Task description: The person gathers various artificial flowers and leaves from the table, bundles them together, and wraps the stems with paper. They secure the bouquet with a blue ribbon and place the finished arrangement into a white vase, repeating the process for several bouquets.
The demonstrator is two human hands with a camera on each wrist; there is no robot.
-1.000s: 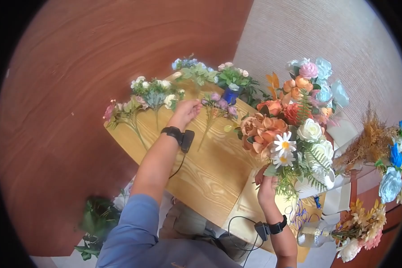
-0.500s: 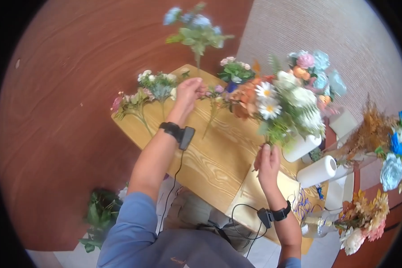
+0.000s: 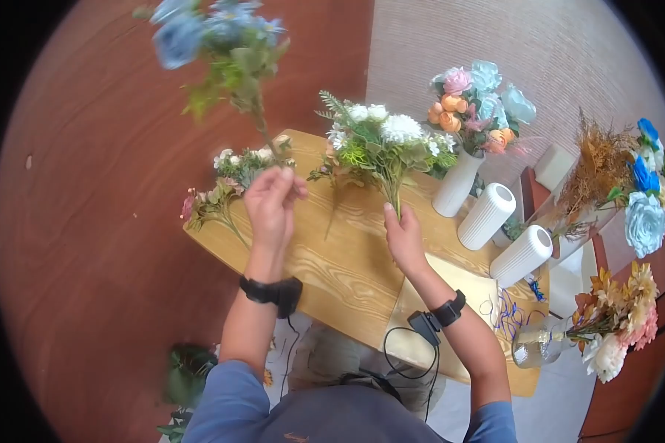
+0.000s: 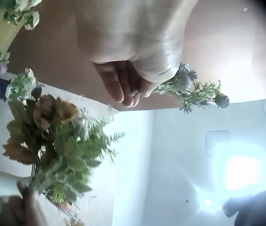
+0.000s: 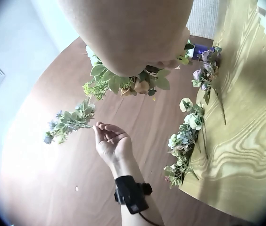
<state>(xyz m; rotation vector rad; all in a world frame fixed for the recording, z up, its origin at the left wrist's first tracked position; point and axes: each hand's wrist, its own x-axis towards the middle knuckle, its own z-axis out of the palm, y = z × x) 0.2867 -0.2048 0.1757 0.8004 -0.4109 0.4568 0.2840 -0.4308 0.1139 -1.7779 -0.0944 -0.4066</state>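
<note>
My left hand (image 3: 272, 210) pinches the stem of a blue artificial flower spray (image 3: 233, 40) and holds it up over the table's far left part. In the right wrist view the spray (image 5: 69, 123) points away from the fingertips of that hand (image 5: 114, 147). My right hand (image 3: 406, 236) grips the gathered stems of a mixed bouquet (image 3: 395, 144), with white blooms and green leaves toward me. Orange-brown blooms of this bouquet (image 4: 53, 113) show in the left wrist view. The two bunches are apart.
Flower sprays (image 3: 214, 203) lie along the left edge of the wooden table (image 3: 332, 280). On the right stand ribbed white vases (image 3: 488, 214), one filled with flowers (image 3: 484, 103). A glass vase (image 3: 533, 347) with flowers lies tilted near blue cords (image 3: 513, 314).
My left hand has picked up the blue spray from the table's far end and raised it toward me. My right hand has moved left with the bouquet and turned it, uncovering the white vases.
</note>
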